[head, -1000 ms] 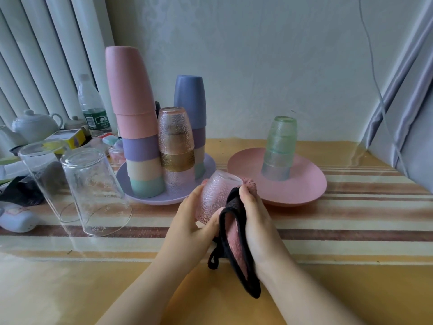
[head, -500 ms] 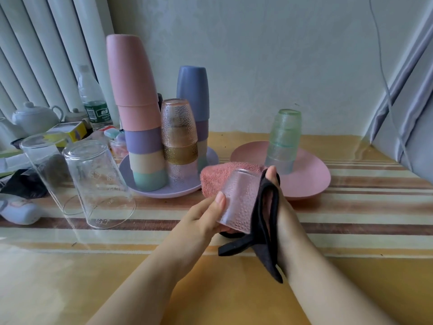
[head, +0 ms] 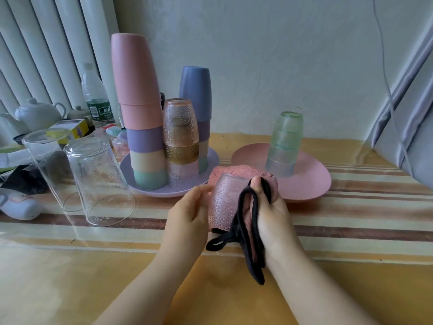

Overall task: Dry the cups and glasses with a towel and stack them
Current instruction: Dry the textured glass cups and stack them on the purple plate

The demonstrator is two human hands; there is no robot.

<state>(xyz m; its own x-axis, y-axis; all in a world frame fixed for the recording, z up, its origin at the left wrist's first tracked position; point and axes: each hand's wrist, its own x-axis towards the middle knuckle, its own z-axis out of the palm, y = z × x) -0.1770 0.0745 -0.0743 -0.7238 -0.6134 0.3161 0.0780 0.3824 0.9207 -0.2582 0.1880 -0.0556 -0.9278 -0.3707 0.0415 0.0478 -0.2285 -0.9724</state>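
A striped table (head: 351, 221) stands against a pale wall. On it a purple plate (head: 210, 160) bears tall stacks of cups, and a pink plate (head: 311, 181) bears stacked green glasses (head: 284, 141). Just in front, the left hand (head: 187, 214) curls its fingers round a pink dimpled glass (head: 225, 202), held upside down, while the right hand (head: 269, 207) grips a pink towel (head: 243, 172) wrapped behind it, thumb pressing the glass's side

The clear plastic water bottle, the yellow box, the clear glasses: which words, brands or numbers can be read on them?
Clear plastic water bottle, green label: white characters and a barcode, too blurred to read.
Yellow box: no print can be read.
Nearer upturned clear glass tumbler: faint white marks near the rim, too small to read.
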